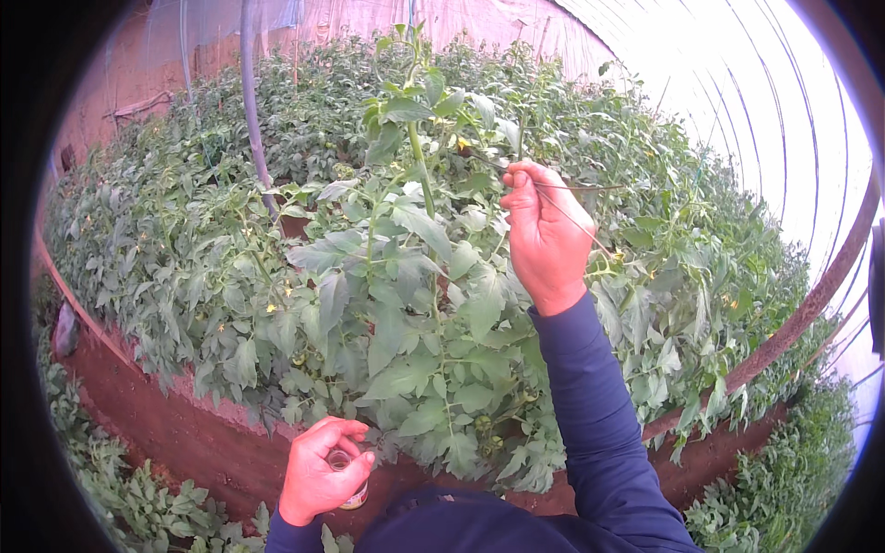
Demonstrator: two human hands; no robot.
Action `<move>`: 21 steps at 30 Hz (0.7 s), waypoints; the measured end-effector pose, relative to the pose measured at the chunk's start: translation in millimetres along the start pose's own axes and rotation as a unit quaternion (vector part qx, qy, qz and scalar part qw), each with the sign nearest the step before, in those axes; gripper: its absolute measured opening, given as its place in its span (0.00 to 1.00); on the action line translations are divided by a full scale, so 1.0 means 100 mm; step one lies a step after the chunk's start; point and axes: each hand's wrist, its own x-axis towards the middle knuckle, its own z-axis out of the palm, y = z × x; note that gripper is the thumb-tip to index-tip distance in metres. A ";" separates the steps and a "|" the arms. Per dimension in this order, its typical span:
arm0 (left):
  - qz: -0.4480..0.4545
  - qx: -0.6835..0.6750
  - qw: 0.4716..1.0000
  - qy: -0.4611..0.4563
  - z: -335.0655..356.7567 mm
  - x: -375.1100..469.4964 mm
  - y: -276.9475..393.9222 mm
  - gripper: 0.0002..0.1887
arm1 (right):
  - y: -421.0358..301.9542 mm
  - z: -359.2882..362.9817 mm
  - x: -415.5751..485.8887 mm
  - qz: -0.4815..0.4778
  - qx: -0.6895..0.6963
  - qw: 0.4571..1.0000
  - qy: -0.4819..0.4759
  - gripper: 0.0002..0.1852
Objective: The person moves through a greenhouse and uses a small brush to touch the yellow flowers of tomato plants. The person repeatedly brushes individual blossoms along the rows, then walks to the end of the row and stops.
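Note:
My right hand [550, 238] is raised, its thumb and fingers pinching thin sticks [572, 221]; two ends stick out behind the hand. From the fingertips a thin shaft runs left to a small dark tip [465, 151]. That tip is at a yellow tomato flower [462, 142]; whether they touch is hard to tell. Just left of it rises the thick green stem [418, 155] of a tall tomato plant. Low in front of me, my left hand [314, 477] is curled around a small glass jar [339, 460], with its mouth upward. Fingers cover most of the jar.
Dense tomato foliage [387, 332] spreads before me, with green tomatoes [484, 425] low down. A metal post [252, 104] stands at left, and a curved rusty pipe [795, 325] crosses at right. Reddish soil [187, 449] runs along the row. Translucent greenhouse sheeting [747, 90] slopes overhead.

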 end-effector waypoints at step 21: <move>-0.037 -0.013 0.999 0.011 0.20 -0.15 -0.02 0.17 | 0.22 0.32 0.11 -0.056 0.119 0.988 0.085 0.13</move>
